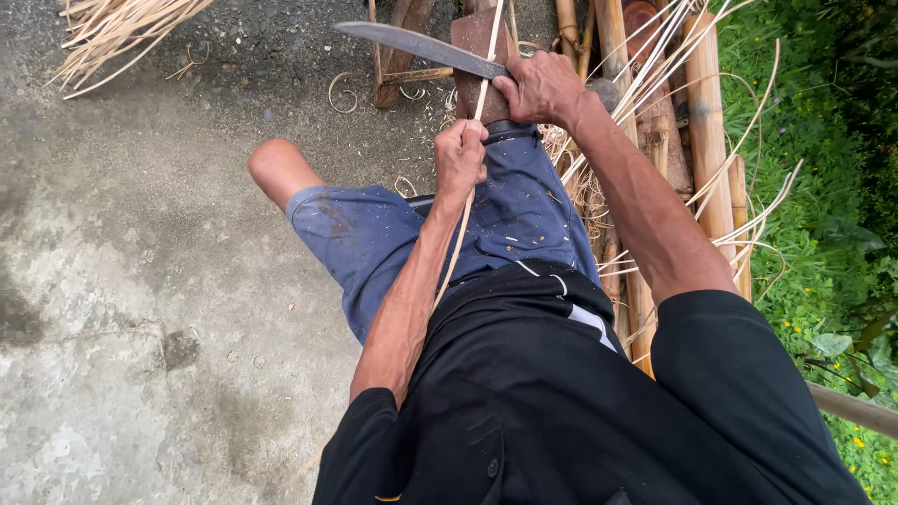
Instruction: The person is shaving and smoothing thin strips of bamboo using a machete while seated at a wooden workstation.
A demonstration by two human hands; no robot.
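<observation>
My right hand (541,86) grips the handle of a long curved knife (412,43), whose blade points left across a wooden block (473,42). My left hand (459,154) is closed around a thin pale bamboo strip (456,251) just below the blade. The strip runs from the top of the view, under the knife, through my left fist and down along my forearm. Both hands sit above my knees, which are covered by blue shorts (374,234) flecked with shavings.
Thick bamboo poles (708,122) and loose split strips (748,215) lie to my right beside green plants (832,187). A bundle of dry strips (112,33) lies at the top left on the concrete ground (140,281). Curled shavings lie near a wooden frame (393,75).
</observation>
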